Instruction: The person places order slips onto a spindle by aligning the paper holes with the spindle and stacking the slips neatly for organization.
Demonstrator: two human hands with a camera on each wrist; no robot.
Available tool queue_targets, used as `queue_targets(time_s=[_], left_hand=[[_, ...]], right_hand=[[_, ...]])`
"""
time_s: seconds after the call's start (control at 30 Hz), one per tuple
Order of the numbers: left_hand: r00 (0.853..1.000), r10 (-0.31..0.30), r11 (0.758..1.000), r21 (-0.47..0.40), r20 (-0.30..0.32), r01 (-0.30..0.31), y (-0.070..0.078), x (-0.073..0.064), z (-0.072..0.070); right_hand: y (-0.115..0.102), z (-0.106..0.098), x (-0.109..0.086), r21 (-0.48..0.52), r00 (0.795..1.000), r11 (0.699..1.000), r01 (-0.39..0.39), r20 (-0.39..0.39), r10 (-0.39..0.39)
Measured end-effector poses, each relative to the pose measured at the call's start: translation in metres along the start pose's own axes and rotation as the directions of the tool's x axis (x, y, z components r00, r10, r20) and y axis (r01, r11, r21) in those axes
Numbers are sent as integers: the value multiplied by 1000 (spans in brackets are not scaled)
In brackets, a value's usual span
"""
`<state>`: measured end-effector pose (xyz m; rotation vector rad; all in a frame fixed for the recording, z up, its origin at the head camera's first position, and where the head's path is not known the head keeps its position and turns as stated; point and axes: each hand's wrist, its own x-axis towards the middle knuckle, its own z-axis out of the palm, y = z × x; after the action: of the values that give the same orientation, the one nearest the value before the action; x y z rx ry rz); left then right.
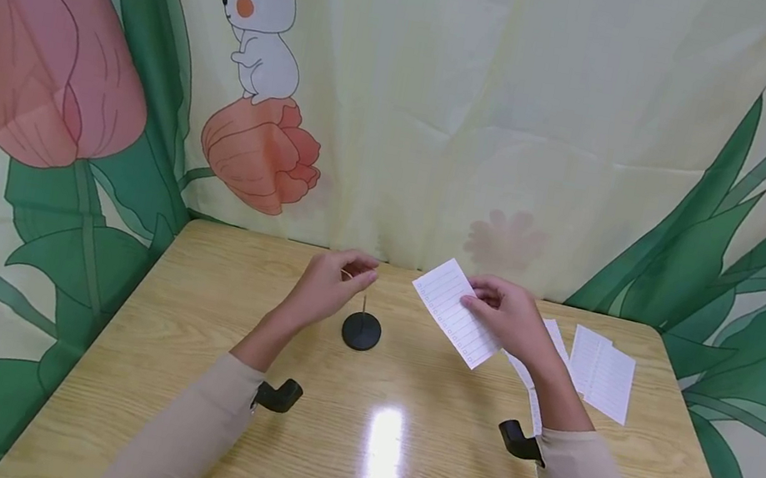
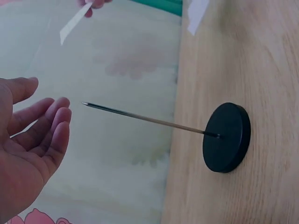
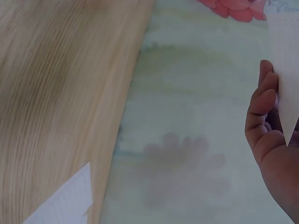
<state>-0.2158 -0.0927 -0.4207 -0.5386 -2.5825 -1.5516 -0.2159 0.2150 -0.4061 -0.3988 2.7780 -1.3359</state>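
A lined paper slip [image 1: 456, 312] is pinched between the thumb and fingers of my right hand [image 1: 503, 312], held up over the table; the same slip [image 3: 286, 70] shows edge-tilted in the right wrist view. Left of it stands a receipt spike, a thin metal rod [image 2: 145, 120] rising from a round black base [image 1: 362, 331]. My left hand [image 1: 338, 282] hovers beside the rod's tip, holding nothing. In the left wrist view its fingers [image 2: 58, 135] are loosely bent, with a gap between them and the tip.
More lined slips [image 1: 610, 383] lie overlapping on the right of the wooden table [image 1: 186, 324], partly hidden by my right forearm. A printed curtain [image 1: 434, 112] hangs behind the table's far edge. Black wrist cameras [image 1: 279, 395] sit on both wrists.
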Motion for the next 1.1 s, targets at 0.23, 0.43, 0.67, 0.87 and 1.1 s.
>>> queue_targets(time_s=[0.23, 0.43, 0.67, 0.87, 1.1], left_hand=[[998, -66, 997, -44, 23, 67, 5, 4, 4], [993, -111, 991, -69, 31, 113, 6, 5, 8], [994, -112, 985, -128, 16, 113, 5, 9, 6], [993, -120, 988, -99, 4, 120, -1, 11, 3], [992, -126, 990, -60, 27, 128, -7, 10, 1]], right_hand=[[-11, 15, 9, 23, 999, 999, 23, 28, -24], [-21, 27, 16, 33, 998, 999, 35, 59, -37], [-28, 36, 23, 38, 996, 998, 58, 71, -60], [-29, 44, 29, 45, 993, 996, 75, 84, -78], [-28, 53, 32, 48, 991, 996, 80, 100, -84]])
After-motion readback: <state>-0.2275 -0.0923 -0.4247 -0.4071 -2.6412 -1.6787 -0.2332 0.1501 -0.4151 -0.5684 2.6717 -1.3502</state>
